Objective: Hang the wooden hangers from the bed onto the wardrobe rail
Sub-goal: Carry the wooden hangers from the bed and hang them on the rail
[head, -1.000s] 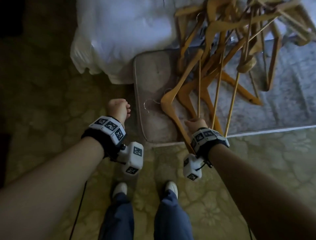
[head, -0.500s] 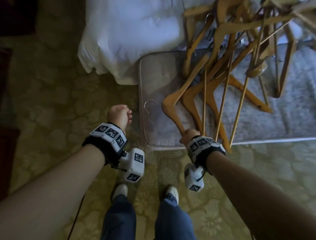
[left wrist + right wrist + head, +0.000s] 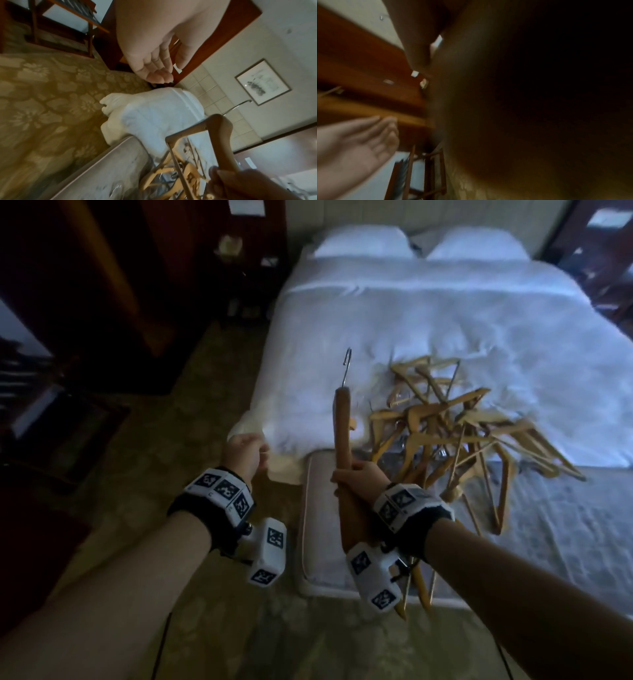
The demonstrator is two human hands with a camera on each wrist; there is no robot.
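Head view, nearest first: your right hand (image 3: 356, 474) is clenched around a bundle of wooden hangers (image 3: 343, 440), held upright in front of you with one metal hook (image 3: 346, 368) pointing up. The lower ends of the bundle stick out below your wrist; how many hangers are in the grip cannot be told, though at least two seem likely from the several ends showing. Your left hand (image 3: 245, 455) hangs beside it, apart from the bundle, fingers loosely curled and holding nothing; the left wrist view confirms an empty palm.

Just beyond your hands lies a padded bench (image 3: 318, 508) at the foot of the bed (image 3: 445, 313). On the bed, partly spilling toward the bench, sits a tangled pile of hangers (image 3: 455, 433), too interlocked to count exactly; roughly a dozen is a fair guess. Farther off are two white pillows (image 3: 363, 242). Dark wooden furniture (image 3: 102, 285) stands to your left; no rail is visible.

To carry this load well, keep the bundle vertical so the hooks stay together, and bring your free left hand up to steady the hooks. Turning left toward the dark furniture is probably right. Hang them one hook at a time.
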